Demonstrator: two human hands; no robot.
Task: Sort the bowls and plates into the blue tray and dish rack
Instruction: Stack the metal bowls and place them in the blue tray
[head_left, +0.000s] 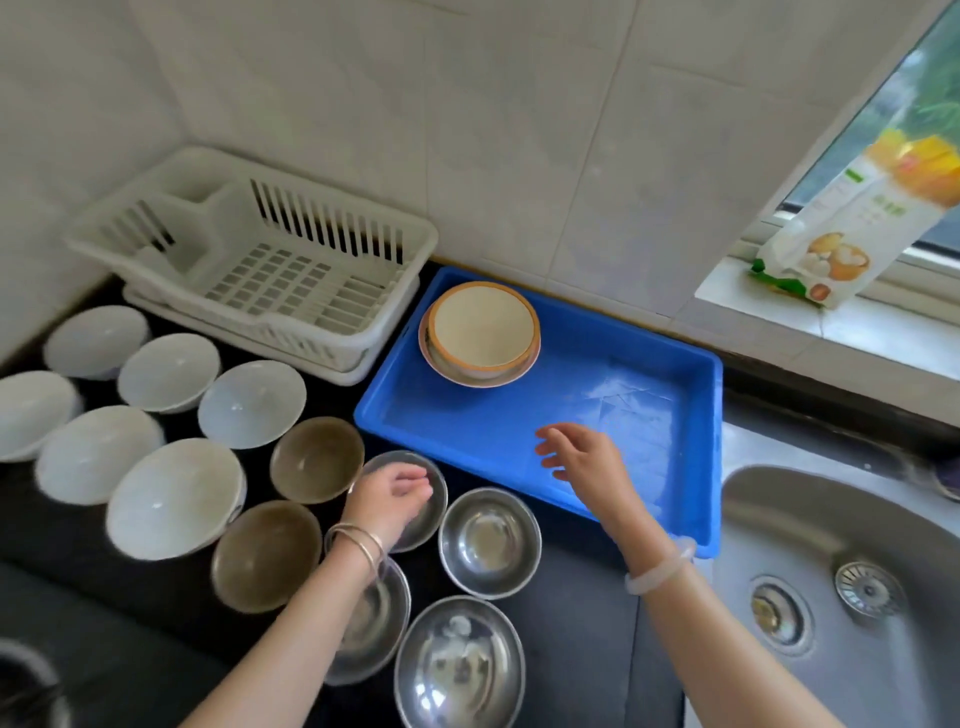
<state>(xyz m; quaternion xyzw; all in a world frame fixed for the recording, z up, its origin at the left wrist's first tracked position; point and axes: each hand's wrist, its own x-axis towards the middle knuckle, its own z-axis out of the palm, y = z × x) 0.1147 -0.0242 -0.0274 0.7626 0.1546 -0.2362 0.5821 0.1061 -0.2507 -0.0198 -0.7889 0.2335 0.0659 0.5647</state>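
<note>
- Head view: a blue tray (649, 415) lies on the dark tabletop (582, 613), between a white dish rack (260, 260) at the back left and a steel sink (841, 582) on the right.
- In the tray's far left corner a cream bowl (483, 327) with an orange rim sits on a plate (470, 378).
- Six white bowls (174, 496) stand at the left, two brown bowls (317, 457) beside them, and four steel bowls (488, 540) nearest the person.
- The left hand (387, 499) hangs over a steel bowl (431, 499), its fingers (415, 486) loosely curled; whether they touch the bowl I cannot tell.
- The right hand (587, 460) hovers over the tray's near part, fingers (548, 447) spread and holding nothing.
- The cream bowl lies well beyond both hands.
</note>
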